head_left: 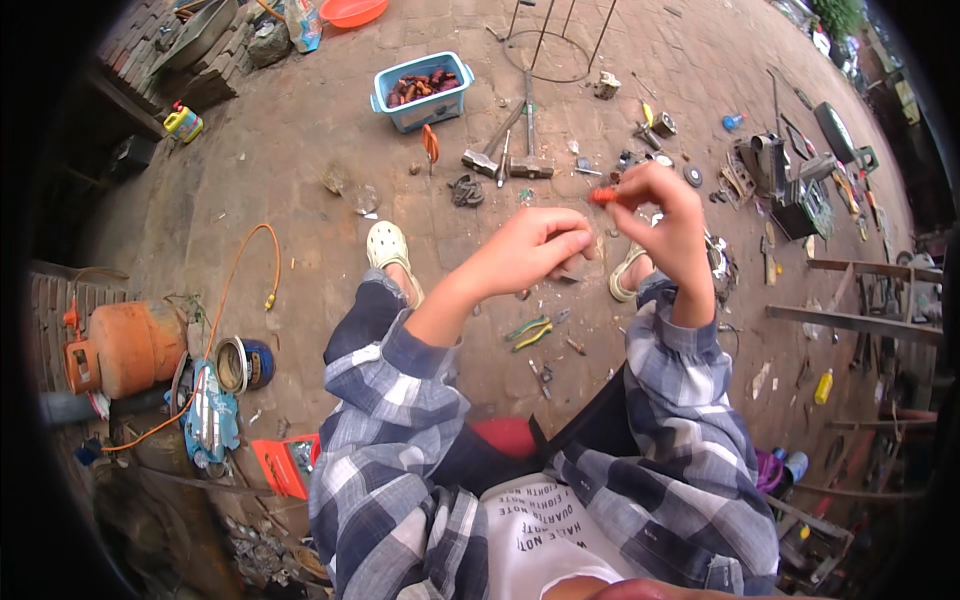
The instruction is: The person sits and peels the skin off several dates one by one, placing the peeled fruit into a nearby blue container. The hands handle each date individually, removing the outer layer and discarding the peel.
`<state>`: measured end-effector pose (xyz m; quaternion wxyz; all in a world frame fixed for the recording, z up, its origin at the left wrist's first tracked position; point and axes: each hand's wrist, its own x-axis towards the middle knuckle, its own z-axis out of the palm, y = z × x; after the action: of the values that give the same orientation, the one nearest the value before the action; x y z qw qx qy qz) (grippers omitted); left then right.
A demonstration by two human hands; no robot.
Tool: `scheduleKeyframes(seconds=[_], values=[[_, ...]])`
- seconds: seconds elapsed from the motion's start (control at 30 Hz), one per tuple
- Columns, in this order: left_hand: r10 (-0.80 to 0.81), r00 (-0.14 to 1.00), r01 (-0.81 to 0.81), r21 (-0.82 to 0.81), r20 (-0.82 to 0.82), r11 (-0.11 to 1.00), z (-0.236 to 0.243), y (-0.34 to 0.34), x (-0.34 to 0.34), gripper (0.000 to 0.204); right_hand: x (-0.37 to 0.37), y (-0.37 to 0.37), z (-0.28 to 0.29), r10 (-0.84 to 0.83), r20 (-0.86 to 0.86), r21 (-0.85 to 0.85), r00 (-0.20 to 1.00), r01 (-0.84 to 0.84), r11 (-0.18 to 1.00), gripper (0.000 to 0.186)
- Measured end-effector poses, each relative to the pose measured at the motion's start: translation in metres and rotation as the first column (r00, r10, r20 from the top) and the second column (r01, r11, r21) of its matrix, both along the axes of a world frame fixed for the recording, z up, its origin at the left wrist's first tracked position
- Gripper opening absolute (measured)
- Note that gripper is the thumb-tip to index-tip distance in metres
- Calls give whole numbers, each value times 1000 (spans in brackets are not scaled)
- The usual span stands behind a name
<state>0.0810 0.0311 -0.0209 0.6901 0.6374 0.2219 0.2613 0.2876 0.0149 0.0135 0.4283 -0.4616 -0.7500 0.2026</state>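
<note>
My right hand (662,208) is raised at the right with its thumb and fingers pinched on a small orange-red piece (603,195), whose kind I cannot make out. Beside it, a little lower, my left hand (545,245) is closed with the thumb on the curled fingers. A small dark edge (568,279) shows under those fingers; the rest of it is hidden. Below the hands, pliers (538,331) with yellow-green handles lie on the brick ground. Hammers (520,167) with long handles lie beyond my left hand, next to an orange-handled tool (430,143).
A blue tub (425,112) of reddish-brown pieces stands ahead. An orange gas cylinder (135,345) with an orange hose (232,265) is at the left. Scattered metal parts and tools lie at the right, near a metal frame (850,318). A wire stand (548,55) is at the far side.
</note>
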Motion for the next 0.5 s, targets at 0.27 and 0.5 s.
scheduleKeyframes(seconds=[0.27, 0.5], values=[[-256, 963, 261, -42, 87, 965, 19, 1, -15, 19, -7, -5, -24, 361, -893, 19, 270, -777, 630, 30], [-36, 998, 35, -22, -53, 999, 4, 4, -10, 20, 0, 0, 4, 19, 30, -19, 999, -18, 1000, 16]])
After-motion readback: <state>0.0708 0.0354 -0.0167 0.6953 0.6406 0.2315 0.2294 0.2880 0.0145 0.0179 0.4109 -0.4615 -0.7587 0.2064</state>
